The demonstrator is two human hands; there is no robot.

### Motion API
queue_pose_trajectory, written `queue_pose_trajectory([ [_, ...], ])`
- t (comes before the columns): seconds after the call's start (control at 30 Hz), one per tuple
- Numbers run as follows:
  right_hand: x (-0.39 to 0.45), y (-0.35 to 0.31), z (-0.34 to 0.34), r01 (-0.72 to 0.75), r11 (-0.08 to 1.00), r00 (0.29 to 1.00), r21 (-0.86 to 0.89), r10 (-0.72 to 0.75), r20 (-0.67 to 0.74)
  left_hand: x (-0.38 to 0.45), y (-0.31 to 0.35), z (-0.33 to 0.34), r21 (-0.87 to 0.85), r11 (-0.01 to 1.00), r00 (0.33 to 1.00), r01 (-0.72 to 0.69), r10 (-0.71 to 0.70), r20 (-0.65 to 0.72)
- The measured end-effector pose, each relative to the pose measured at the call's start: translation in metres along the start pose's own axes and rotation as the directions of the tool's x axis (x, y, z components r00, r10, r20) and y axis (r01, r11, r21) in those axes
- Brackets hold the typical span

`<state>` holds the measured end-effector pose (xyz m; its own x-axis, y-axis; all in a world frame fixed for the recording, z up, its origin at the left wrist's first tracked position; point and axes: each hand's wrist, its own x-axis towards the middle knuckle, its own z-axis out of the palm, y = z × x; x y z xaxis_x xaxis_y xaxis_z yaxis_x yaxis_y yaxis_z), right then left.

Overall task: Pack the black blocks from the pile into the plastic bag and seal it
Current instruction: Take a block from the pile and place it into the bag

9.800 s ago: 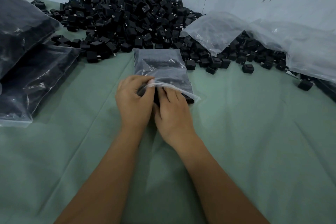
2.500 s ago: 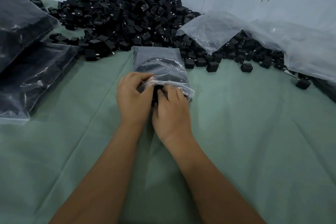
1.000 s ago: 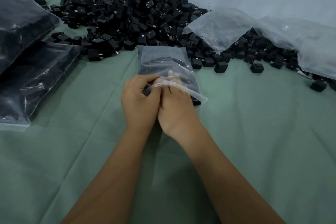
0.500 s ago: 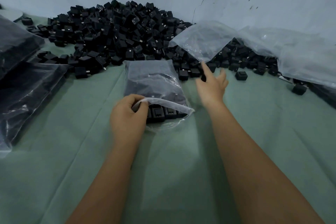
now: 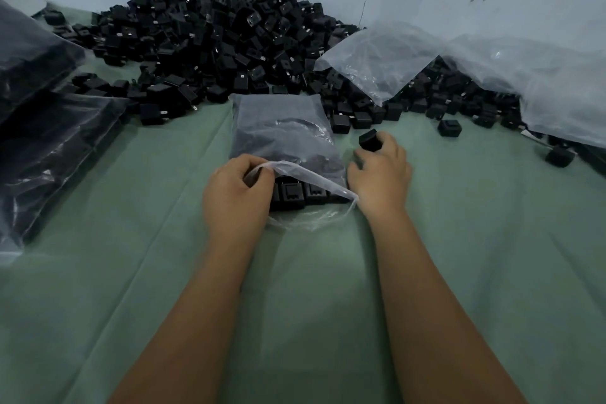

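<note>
A clear plastic bag (image 5: pixel 282 131) packed with black blocks lies on the green cloth in front of the big pile of black blocks (image 5: pixel 223 39). Its mouth faces me and is open, with a row of blocks showing inside. My left hand (image 5: pixel 234 197) pinches the upper lip of the bag's mouth and lifts it. My right hand (image 5: pixel 380 174) sits just right of the bag's mouth and grips one black block (image 5: pixel 370 140) in its fingertips.
Filled dark bags (image 5: pixel 49 141) are stacked at the left. Empty clear bags (image 5: pixel 380 59) lie over the pile at the right, by the wall. Loose blocks (image 5: pixel 449 128) are scattered along the pile's front edge. Green cloth (image 5: pixel 295 289) covers the surface.
My right hand left the bag's mouth, reached to the loose blocks at the pile's edge, and has come back beside the bag with one block. My left hand keeps the lip lifted.
</note>
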<state>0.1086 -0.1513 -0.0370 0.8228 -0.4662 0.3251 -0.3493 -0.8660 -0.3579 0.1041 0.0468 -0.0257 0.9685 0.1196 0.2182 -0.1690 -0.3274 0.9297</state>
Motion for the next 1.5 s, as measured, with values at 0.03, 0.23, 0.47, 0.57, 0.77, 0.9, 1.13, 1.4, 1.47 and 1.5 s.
queue_pose_trajectory([
  [0.03,-0.005,0.001,-0.001,0.011,1.0,1.0,0.029,-0.01,-0.011,0.0,0.0,0.0,-0.004,1.0,1.0,0.005,-0.005,-0.002],
  [0.23,-0.026,0.004,-0.014,-0.071,0.918,0.958,0.39,0.173,-0.231,-0.003,0.002,-0.001,-0.015,1.0,1.0,0.0,0.0,-0.004],
  [0.47,-0.025,0.013,-0.013,-0.249,0.775,0.955,0.581,0.295,0.016,-0.006,0.002,-0.004,-0.063,0.998,1.0,0.001,0.0,0.014],
  [0.57,-0.023,0.015,-0.012,-0.309,0.776,0.944,0.55,0.318,0.082,-0.006,0.001,-0.004,-0.071,0.997,1.0,0.002,-0.001,0.017],
  [0.77,-0.024,0.011,-0.014,-0.181,0.867,0.98,0.465,0.198,0.013,-0.005,0.0,-0.003,-0.066,0.998,1.0,0.007,-0.006,0.013],
  [0.9,-0.022,0.01,-0.014,-0.185,0.877,0.98,0.443,0.2,0.013,-0.003,0.0,-0.002,-0.049,0.999,1.0,0.007,-0.006,0.011],
  [1.13,-0.042,-0.003,-0.03,-0.162,0.591,0.867,0.79,0.468,-0.173,-0.003,0.001,-0.003,-0.074,0.997,1.0,-0.007,0.008,0.012],
  [1.4,-0.102,-0.058,-0.025,0.252,0.731,0.959,0.634,-0.1,-0.266,-0.007,0.001,-0.006,-0.118,0.952,0.956,-0.283,0.271,-0.109],
  [1.47,-0.103,-0.066,-0.022,0.299,0.802,0.954,0.516,-0.253,-0.16,-0.009,0.002,-0.007,-0.081,0.936,0.934,-0.344,0.331,-0.136],
  [1.5,-0.103,-0.068,-0.021,0.324,0.823,0.945,0.466,-0.305,-0.118,-0.009,0.002,-0.007,-0.065,0.93,0.926,-0.361,0.35,-0.144],
])
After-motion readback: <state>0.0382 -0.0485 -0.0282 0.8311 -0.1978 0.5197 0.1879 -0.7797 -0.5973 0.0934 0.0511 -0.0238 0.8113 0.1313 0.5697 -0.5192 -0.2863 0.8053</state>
